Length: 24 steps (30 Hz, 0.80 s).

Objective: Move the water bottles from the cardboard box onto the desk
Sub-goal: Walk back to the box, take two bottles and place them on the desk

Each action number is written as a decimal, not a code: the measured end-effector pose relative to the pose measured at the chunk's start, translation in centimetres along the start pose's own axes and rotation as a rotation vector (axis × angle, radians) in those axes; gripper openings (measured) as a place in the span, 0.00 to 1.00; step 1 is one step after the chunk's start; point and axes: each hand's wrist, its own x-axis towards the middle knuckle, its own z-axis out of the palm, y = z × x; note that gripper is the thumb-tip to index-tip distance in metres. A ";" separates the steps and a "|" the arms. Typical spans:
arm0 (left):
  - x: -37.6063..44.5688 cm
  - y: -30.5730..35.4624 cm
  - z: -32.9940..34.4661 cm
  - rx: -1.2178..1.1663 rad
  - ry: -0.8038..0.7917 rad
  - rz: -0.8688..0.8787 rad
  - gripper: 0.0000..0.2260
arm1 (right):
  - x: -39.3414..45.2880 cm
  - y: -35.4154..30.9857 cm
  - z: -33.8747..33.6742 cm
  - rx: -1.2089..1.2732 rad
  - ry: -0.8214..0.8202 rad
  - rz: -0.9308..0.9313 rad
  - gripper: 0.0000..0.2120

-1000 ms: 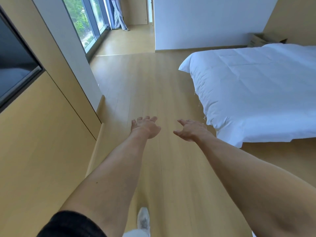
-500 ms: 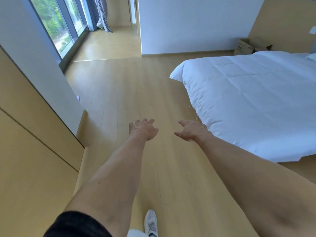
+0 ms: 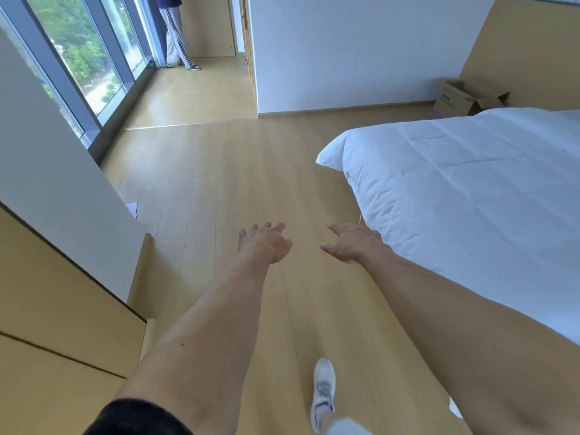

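Observation:
An open brown cardboard box point(image 3: 464, 98) stands on the floor at the far right, in the corner behind the bed; its inside is hidden and no water bottles show. No desk is in view. My left hand point(image 3: 263, 243) and my right hand point(image 3: 354, 243) are stretched out in front of me over the wooden floor, fingers spread and relaxed, holding nothing. Both are far from the box.
A bed with a white duvet point(image 3: 470, 196) fills the right side. Wooden cabinets point(image 3: 56, 309) and a white wall line the left. Tall windows point(image 3: 84, 54) run along the far left, where a person point(image 3: 175, 36) stands. My white shoe point(image 3: 323, 390) steps on the wooden floor point(image 3: 219, 171).
The view has swung right and moved forward: the cardboard box and more of the far wall have come into sight. My hands stay outstretched and empty.

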 end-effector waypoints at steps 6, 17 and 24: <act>9.3 -0.2 -3.2 0.019 0.008 -0.023 0.26 | 10.1 -1.0 -3.3 0.000 -0.002 -0.042 0.31; 28.9 1.5 -12.1 0.027 0.018 -0.091 0.26 | 30.6 -1.2 -11.5 0.003 -0.057 -0.112 0.32; 38.4 2.4 -15.4 0.047 0.015 -0.064 0.26 | 39.9 -1.1 -14.5 0.026 -0.080 -0.106 0.32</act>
